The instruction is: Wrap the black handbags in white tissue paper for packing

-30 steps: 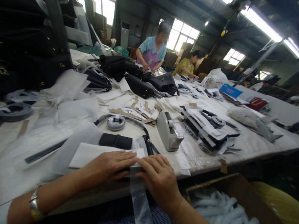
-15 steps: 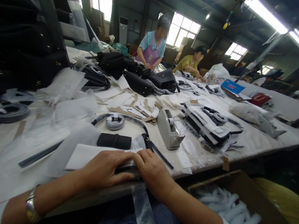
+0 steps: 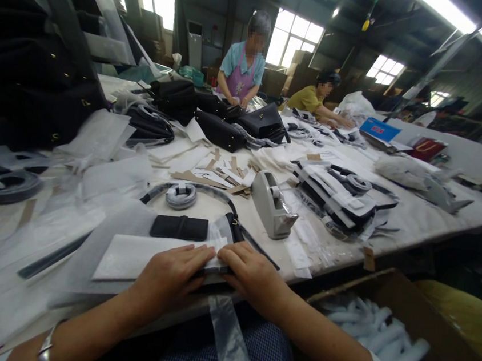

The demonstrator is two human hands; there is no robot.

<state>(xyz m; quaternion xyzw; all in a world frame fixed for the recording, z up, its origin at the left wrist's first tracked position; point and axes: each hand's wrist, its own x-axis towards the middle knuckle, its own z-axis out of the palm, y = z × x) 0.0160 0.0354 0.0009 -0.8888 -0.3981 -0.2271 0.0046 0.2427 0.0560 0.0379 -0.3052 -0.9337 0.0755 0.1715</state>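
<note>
A black handbag lies at the table's near edge, mostly hidden under thin white wrapping and a folded white sheet. My left hand presses its fingers on the sheet, with the thumb below, closed on the bag's near edge. Close beside it, my right hand grips the same edge, fingers together. Beyond my hands a wrapped handle arches over the table. Inside that arch are a small black wallet-like piece and a coiled, wrapped strap. A clear plastic strip hangs below my hands.
A grey tape dispenser stands right of the handle. Farther right is a stack of wrapped black pieces. Black bags and paper strips lie beyond. A carton of white rolls stands below right. Two co-workers are across the table.
My left fingers have shifted a little on the sheet, and more of the white sheet shows. The right hand has opened a small gap from the left. The view has moved slightly.
</note>
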